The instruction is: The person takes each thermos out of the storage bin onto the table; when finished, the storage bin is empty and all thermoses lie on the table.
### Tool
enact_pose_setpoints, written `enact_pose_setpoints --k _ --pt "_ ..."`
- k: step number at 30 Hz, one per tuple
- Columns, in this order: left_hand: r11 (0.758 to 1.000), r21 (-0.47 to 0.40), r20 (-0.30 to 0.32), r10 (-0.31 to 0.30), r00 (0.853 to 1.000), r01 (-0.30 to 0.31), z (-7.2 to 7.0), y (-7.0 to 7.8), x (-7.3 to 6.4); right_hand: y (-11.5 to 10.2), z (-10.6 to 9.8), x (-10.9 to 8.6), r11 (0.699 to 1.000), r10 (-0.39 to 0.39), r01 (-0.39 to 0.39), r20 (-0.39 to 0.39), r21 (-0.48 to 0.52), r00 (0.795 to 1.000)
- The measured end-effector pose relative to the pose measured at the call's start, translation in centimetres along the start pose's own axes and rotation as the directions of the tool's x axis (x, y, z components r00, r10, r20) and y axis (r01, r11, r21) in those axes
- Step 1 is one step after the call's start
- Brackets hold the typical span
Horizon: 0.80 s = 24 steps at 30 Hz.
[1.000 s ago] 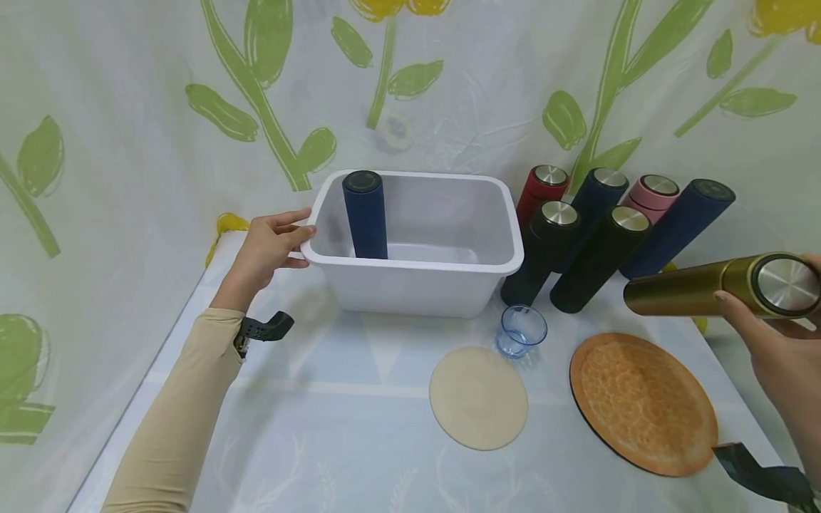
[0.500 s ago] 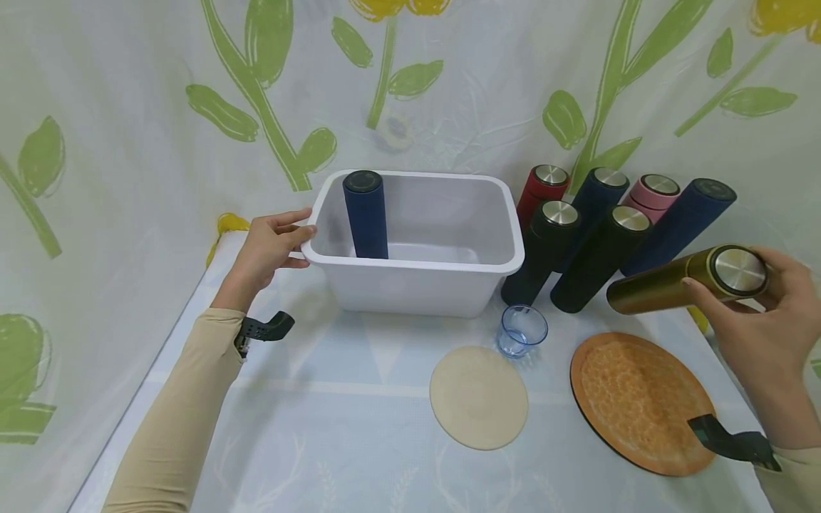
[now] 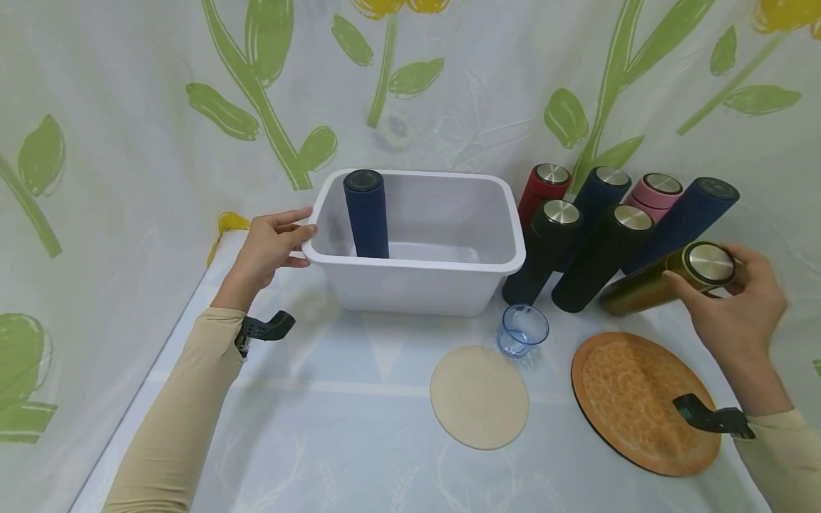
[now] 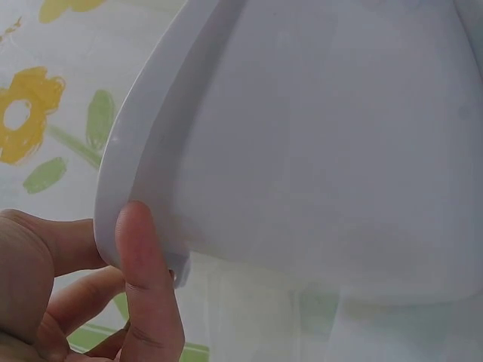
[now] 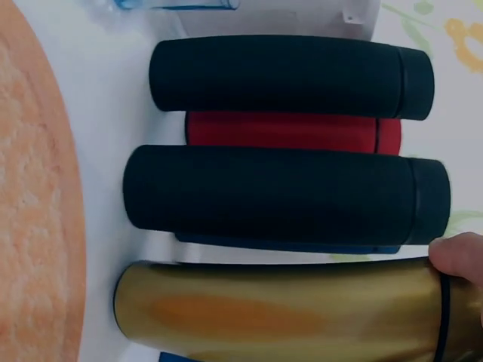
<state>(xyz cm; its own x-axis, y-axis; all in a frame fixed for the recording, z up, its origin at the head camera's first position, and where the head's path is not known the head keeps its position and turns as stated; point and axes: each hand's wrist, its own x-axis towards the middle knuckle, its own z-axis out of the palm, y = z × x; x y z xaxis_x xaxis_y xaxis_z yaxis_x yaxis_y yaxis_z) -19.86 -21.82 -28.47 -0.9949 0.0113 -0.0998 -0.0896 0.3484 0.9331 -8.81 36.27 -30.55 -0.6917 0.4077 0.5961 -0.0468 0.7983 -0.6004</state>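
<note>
My left hand [image 3: 264, 244] pinches the left end of the white plastic tub [image 3: 410, 291] by its rim; the left wrist view shows the thumb and fingers on either side of that rim [image 4: 124, 162]. Inside the tub, at its left, a dark blue thermos [image 3: 367, 217] stands upright. My right hand [image 3: 737, 310] grips a gold thermos [image 3: 644, 286] around its steel-topped lid. It is upright beside a black thermos [image 3: 596, 263], level with it in the right wrist view. Whether its base touches the table cannot be told.
Right of the tub stand another black thermos [image 3: 545, 246], a red one [image 3: 539, 192], a pink one [image 3: 654, 196] and two blue ones. A blue glass [image 3: 522, 331], a cream round mat [image 3: 479, 397] and a brown round board [image 3: 641, 406] lie in front.
My right hand has brought the gold thermos leftward from the right edge and lower, turning it more upright beside the other thermoses. The left hand and tub stay put.
</note>
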Motion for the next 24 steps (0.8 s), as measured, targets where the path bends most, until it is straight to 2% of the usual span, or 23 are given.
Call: enact_pose_setpoints --k 8,16,24 --pt "1.000 0.000 0.011 -0.010 1.000 0.010 0.0 0.0 0.1 0.5 0.5 0.7 0.998 0.062 -0.061 0.040 -0.026 0.997" --pt "1.000 -0.003 0.012 -0.010 1.000 0.010 -0.2 -0.2 0.1 0.7 1.1 2.6 0.991 0.113 -0.119 0.106 0.055 0.988" --pt "1.000 -0.008 0.016 0.000 1.000 0.000 -0.2 -0.3 0.2 0.6 1.7 4.1 0.991 0.130 -0.133 0.209 0.003 0.969"
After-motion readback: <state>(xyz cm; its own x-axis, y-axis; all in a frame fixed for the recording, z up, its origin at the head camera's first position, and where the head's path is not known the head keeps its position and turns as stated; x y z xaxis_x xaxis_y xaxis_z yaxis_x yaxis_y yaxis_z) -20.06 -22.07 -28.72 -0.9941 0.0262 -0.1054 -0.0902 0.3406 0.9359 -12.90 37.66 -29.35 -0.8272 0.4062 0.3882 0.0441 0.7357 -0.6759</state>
